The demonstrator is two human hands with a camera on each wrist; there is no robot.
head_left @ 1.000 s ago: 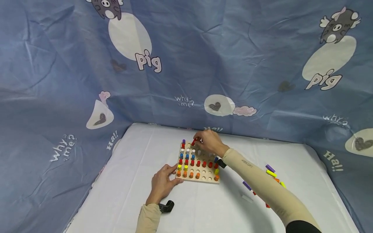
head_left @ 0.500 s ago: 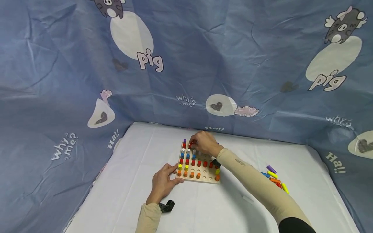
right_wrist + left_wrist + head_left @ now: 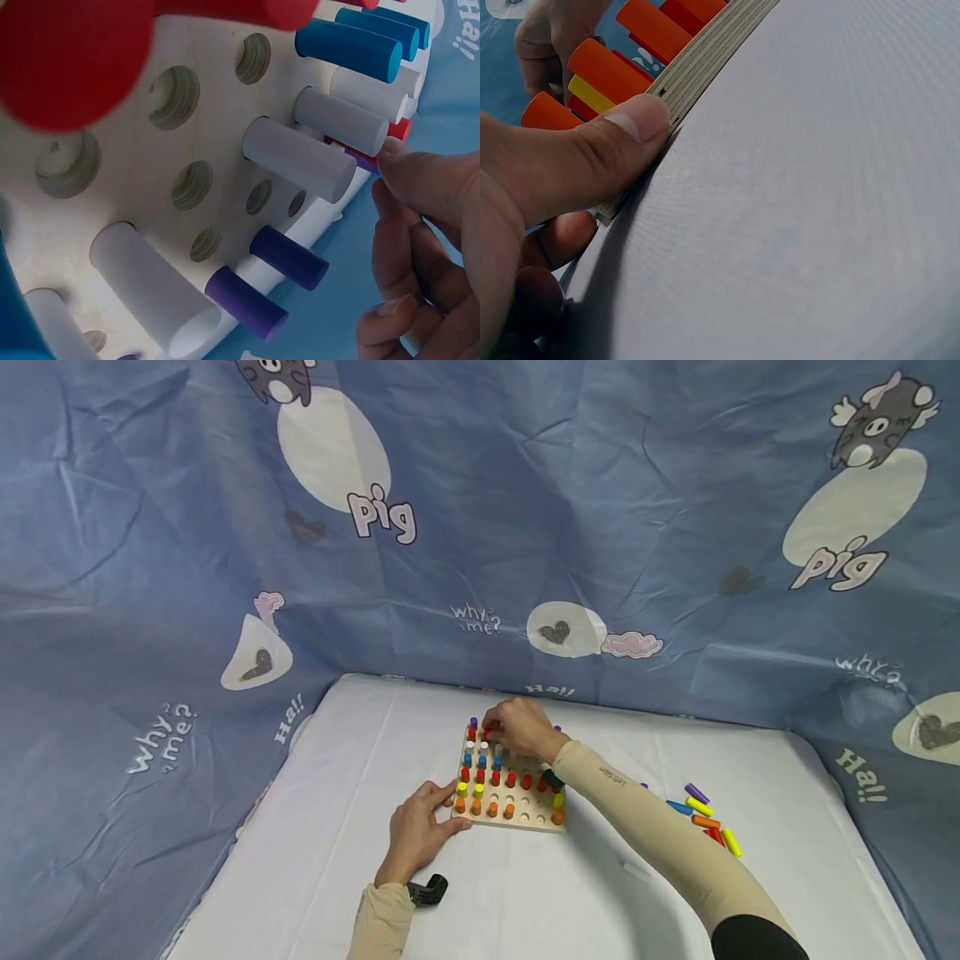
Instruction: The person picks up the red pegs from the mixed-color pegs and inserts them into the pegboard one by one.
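- Two hands were on the wooden pegboard (image 3: 510,785) in the head view: the left hand (image 3: 417,832) lay at its near-left corner, thumb against the edge, and the right hand (image 3: 521,729) reached over the far rows with its fingers curled round a red peg (image 3: 488,732). The board sat mid-table, most of its rows filled with purple, white, blue, red, yellow and orange pegs.
- In that view the risk looked plain to me: the right forearm crossed the standing pegs, and a dropped wrist could knock one askew or shift the board.
- Loose pegs (image 3: 708,821) lay well apart on the right of the white table cover (image 3: 315,827), with a small black object (image 3: 428,891) near the left wrist. A blue curtain (image 3: 187,527) printed with pigs and words closed in the space.
- At the left wrist, the thumb (image 3: 592,154) pressed the layered board edge (image 3: 705,64), orange pegs (image 3: 607,69) just behind; the other fingers lay under the corner. If that brace loosened, the board would probably slide on the smooth cover.
- At the right wrist, the red peg (image 3: 67,60) blurred close to the lens above open holes (image 3: 174,96), white pegs (image 3: 300,159) and purple pegs (image 3: 247,302) nearby; fingertips (image 3: 420,172) touched the row's end. A tilted peg might jam at the hole's rim.
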